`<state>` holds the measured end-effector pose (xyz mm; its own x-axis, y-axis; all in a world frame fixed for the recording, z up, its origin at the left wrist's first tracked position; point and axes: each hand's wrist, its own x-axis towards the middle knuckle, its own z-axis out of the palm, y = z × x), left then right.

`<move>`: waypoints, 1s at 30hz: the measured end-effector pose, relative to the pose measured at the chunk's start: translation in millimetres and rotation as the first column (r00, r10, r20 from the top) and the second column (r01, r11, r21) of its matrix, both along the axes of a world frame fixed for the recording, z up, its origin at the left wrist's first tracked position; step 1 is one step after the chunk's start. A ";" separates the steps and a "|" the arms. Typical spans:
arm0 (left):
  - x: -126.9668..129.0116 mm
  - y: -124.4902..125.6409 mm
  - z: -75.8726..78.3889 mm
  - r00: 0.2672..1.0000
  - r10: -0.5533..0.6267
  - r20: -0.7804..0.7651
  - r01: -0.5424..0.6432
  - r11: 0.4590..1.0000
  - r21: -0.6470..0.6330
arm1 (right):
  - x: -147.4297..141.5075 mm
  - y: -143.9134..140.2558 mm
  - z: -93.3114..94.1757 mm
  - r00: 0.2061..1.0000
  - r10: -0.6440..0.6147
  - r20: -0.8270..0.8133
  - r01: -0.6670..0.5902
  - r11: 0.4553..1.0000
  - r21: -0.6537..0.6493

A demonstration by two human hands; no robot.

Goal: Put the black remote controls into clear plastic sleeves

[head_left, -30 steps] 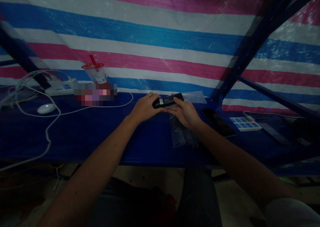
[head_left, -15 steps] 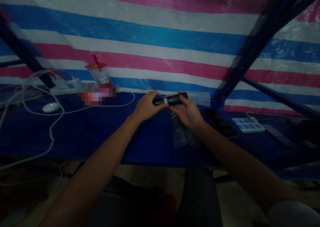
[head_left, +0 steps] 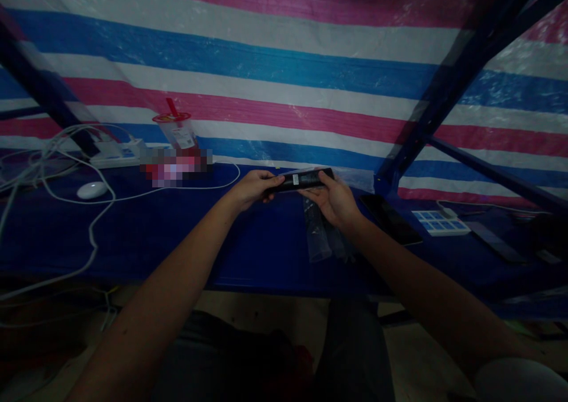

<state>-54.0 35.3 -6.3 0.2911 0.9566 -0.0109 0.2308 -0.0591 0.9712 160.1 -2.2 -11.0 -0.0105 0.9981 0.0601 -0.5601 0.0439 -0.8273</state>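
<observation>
I hold a slim black remote-like device (head_left: 302,180) level over the blue table (head_left: 177,236), one end in each hand. My left hand (head_left: 251,188) pinches its left end. Its right end rests in my right hand (head_left: 333,200), whose lower fingers also keep hold of a clear plastic bag (head_left: 320,236) that hangs down onto the table. The light is dim, so small details on the device are hard to read.
A black phone (head_left: 390,219) and a white keypad (head_left: 440,223) lie to the right. At the left are a white mouse (head_left: 92,190), white cables (head_left: 66,171), a power strip (head_left: 116,152) and a red-lidded cup (head_left: 176,130). A striped tarp hangs behind.
The device has been turned about its long axis, so its labelled face no longer shows. My left hand has slid from on top of it to pinching its left end.
</observation>
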 end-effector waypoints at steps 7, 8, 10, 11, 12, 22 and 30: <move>0.4 5.4 -1.9 0.999 0.054 -0.003 -0.054 0.998 0.014 | -1.2 0.5 0.6 1.000 -0.017 -0.013 0.017 1.000 0.012; 0.6 5.7 -2.2 0.998 0.056 0.006 -0.056 0.998 0.015 | -1.2 1.1 0.0 1.000 -0.022 -0.011 0.022 1.000 0.012; 1.1 6.1 -2.7 0.998 0.061 0.022 -0.061 0.998 0.011 | -1.2 2.5 -1.6 1.000 -0.023 -0.002 0.023 1.000 0.013; 1.2 6.0 -2.7 0.998 0.065 0.024 -0.066 0.998 0.010 | -1.1 3.0 -2.3 1.000 -0.022 0.005 0.022 1.000 0.015; 1.3 5.9 -2.5 0.997 0.071 0.019 -0.071 0.997 0.010 | -0.9 3.5 -2.8 1.000 -0.020 0.011 0.020 1.000 0.019; 2.0 3.0 -0.7 0.999 0.022 0.030 -0.024 0.999 0.045 | 0.5 4.8 -1.2 0.999 -0.044 0.001 0.043 0.999 0.010; 4.0 -0.7 -5.5 0.928 0.176 -0.328 0.091 0.748 0.658 | 5.4 8.7 -3.5 0.993 -0.114 -0.011 0.114 0.993 0.020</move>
<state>-50.0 34.6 -11.8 0.3529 0.7737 0.5262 0.5596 -0.6252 0.5440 165.6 6.5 -14.5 0.1042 0.9913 0.0800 -0.5584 0.1249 -0.8201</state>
